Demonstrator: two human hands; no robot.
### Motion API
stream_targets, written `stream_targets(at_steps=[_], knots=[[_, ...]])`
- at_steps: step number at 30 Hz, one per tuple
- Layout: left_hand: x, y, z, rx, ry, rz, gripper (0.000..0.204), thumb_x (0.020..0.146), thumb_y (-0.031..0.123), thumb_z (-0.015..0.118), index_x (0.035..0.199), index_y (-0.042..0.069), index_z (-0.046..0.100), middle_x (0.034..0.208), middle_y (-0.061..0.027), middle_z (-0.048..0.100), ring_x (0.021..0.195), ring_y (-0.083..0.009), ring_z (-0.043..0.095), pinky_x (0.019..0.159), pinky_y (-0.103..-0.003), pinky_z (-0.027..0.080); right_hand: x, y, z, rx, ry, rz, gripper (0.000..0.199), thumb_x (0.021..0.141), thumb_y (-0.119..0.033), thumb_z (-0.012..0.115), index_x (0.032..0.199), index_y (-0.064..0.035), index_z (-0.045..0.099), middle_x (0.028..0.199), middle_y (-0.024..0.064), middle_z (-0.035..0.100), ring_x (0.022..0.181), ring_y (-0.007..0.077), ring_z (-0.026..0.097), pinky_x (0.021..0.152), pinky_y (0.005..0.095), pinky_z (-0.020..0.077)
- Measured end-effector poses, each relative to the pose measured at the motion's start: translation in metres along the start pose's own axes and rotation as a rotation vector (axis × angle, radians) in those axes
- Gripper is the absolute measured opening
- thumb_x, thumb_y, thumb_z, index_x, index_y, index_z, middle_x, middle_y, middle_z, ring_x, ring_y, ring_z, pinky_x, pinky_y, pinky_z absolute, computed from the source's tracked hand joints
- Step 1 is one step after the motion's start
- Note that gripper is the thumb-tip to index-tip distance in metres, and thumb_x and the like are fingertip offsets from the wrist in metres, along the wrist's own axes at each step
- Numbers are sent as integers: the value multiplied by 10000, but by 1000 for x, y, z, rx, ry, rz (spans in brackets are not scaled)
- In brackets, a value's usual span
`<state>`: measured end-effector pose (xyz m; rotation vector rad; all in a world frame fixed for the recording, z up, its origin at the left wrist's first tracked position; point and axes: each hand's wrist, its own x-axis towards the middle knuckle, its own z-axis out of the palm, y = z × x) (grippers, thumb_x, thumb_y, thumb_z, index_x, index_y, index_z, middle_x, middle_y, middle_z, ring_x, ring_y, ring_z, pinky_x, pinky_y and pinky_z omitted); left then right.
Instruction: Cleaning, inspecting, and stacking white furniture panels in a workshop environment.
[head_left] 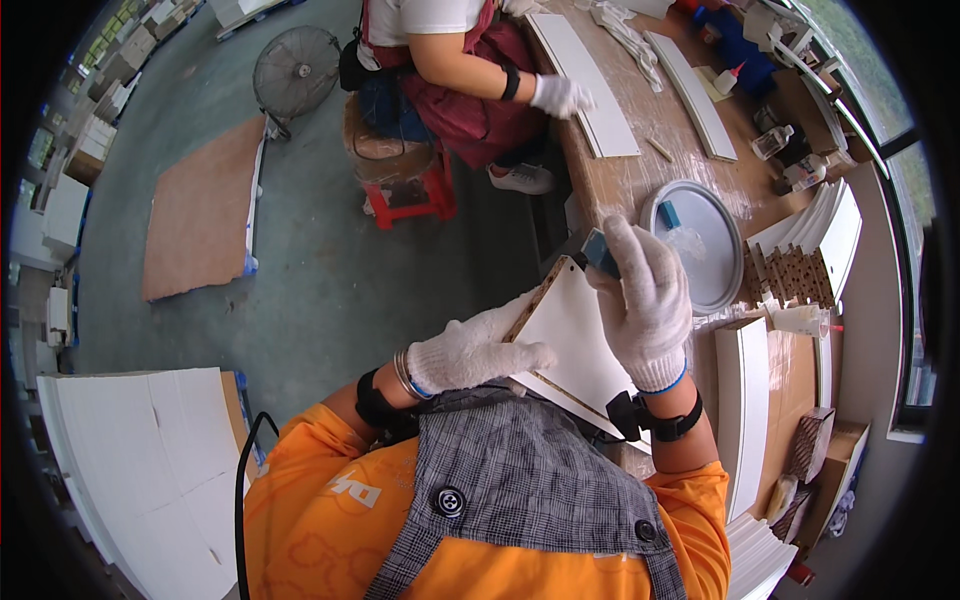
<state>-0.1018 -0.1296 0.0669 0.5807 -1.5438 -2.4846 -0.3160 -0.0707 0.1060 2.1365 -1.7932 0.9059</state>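
My left hand (478, 352), in a white knit glove, grips the edge of a white board (568, 325), its thumb lying over the face. The board is tilted in front of my apron, and its bare brown edge shows along the left side. My gloved right hand (648, 305) is above the board's right side, pinching a small blue block (600, 252) near the board's far corner. Beside that hand lies a round grey lid (715, 285) with a whitish smear and a second blue piece (668, 213) on it.
A co-worker's gloved hand (563, 97) rests on a long white panel (585, 85) across the film-covered table. Stacked white panels (815, 240) and bottles (772, 142) stand at right. A red stool (405, 200), fan (297, 70) and white stack (150, 460) occupy the left.
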Motion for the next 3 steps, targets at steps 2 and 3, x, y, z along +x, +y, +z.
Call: stream_targets(at_steps=[2, 3], knots=[[0, 1, 0, 17, 12, -12, 818, 964, 284, 631, 1578, -11, 177, 1455, -141, 476, 1327, -200, 461, 1122, -339, 370, -3, 5, 1, 8, 16, -61, 675, 737, -124, 802, 1365, -76, 559, 1171, 117, 615, 998, 331, 629, 876, 416, 521], [0, 2, 0, 19, 11, -8, 823, 962, 287, 634, 1578, -10, 177, 1457, -140, 474, 1328, -200, 459, 1123, -339, 369, -5, 7, 3, 21, 14, -96, 708, 736, -132, 810, 1388, -80, 539, 1175, 115, 617, 999, 332, 630, 877, 413, 522]])
